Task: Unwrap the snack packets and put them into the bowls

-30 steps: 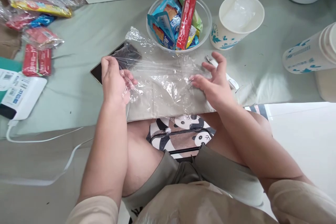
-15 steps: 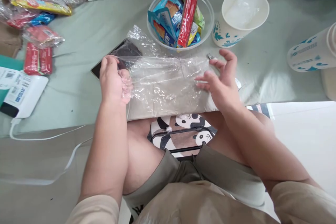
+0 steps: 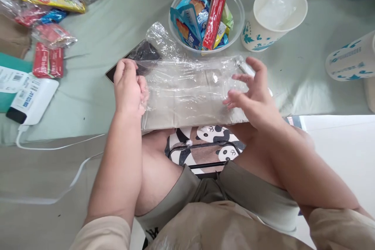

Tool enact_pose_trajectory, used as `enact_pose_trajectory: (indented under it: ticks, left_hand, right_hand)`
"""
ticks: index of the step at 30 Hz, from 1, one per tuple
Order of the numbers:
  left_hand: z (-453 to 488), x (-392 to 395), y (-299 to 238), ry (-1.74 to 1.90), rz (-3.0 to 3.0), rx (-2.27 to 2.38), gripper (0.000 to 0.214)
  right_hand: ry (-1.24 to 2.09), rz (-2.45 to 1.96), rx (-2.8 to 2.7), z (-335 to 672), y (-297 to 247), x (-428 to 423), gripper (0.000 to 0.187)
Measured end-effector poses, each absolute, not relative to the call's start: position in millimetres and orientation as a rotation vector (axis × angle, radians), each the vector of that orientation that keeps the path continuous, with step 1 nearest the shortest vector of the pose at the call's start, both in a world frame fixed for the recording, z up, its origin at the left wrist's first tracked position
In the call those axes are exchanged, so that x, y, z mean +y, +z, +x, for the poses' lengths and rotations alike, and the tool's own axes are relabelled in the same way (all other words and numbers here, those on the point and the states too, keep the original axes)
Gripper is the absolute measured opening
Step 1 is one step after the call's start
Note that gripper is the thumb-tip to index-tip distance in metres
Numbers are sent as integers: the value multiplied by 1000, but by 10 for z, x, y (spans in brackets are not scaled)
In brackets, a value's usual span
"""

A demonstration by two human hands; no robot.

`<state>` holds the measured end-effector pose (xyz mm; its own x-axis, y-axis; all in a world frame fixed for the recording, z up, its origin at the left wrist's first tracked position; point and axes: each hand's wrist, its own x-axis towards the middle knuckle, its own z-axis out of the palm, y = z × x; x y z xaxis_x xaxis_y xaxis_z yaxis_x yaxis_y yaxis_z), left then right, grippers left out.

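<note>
A clear plastic bag (image 3: 187,86) is spread out between my hands over the table's front edge. My left hand (image 3: 129,86) is closed on the bag's left end, fingers curled inward. At the bag's right side, my right hand (image 3: 253,90) has its fingers spread, with the fingertips touching or close beside the film. Behind my left hand lies a dark phone (image 3: 143,52), partly covered by the crinkled part of the bag. A small silvery thing (image 3: 241,64) shows near my right fingertips, too unclear to name.
A clear bowl (image 3: 240,19) of snack packets stands at the back. Paper cups (image 3: 263,39) are to its right. At the left lie wrapped snacks (image 3: 48,60) and a white power bank (image 3: 43,99) with a cable. A panda-patterned thing (image 3: 202,148) sits between the knees.
The view has shifted slightly, moving the table things a little to the right in the picture. My left hand still grips the bag; the right fingers stay spread at its right side.
</note>
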<state>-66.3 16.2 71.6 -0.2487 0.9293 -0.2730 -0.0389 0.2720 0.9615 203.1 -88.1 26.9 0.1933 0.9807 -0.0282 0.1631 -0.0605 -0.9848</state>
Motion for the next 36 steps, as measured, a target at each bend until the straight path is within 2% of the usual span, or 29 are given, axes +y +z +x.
enact_pose_trajectory:
  ticks: [2, 7, 10, 12, 14, 18, 22, 23, 25, 27, 32, 34, 36]
  left_hand:
    - [-649, 130, 717, 1191, 878, 1481, 28]
    - [-765, 76, 748, 1262, 822, 1486, 24]
    - [-919, 41, 802, 1069, 740, 1344, 28]
    - [-1051, 16, 791, 905, 690, 1195, 33]
    - [-1180, -15, 722, 788, 640, 1047, 35]
    - [-1280, -96, 535, 587, 617, 762, 34]
    - [-1178, -104, 496, 383, 706, 525, 41]
    - [-1162, -78, 510, 352, 712, 493, 40]
    - [-1178, 7, 549, 332, 729, 478, 36]
    - [-1247, 117, 586, 344, 785, 525, 32]
    - [-1317, 302, 636, 400, 941, 720, 25]
    - [-1223, 295, 649, 580, 911, 793, 33]
    - [-1111, 255, 656, 752, 868, 818, 53]
  right_hand:
    - [1046, -1429, -1216, 2013, 303, -954, 81]
    - [902, -1490, -1209, 2201, 450, -1002, 69]
    - [737, -1570, -1142, 2306, 504, -929, 43]
    - [640, -1500, -1128, 2312, 505, -843, 21]
    - [618, -1370, -1150, 2257, 487, -740, 8]
    - [933, -1184, -1306, 1948, 461, -554, 25]
    - [1446, -1018, -1391, 1506, 471, -457, 62]
    - [1574, -980, -1401, 1421, 474, -446, 66]
    - [1773, -940, -1421, 1328, 481, -436, 53]
    - [1811, -987, -1411, 1343, 491, -438, 43]
    - [1597, -1163, -1179, 1639, 500, -462, 54]
    - [1545, -1208, -1048, 1758, 492, -471, 52]
    - [1484, -1237, -930, 1859, 487, -474, 48]
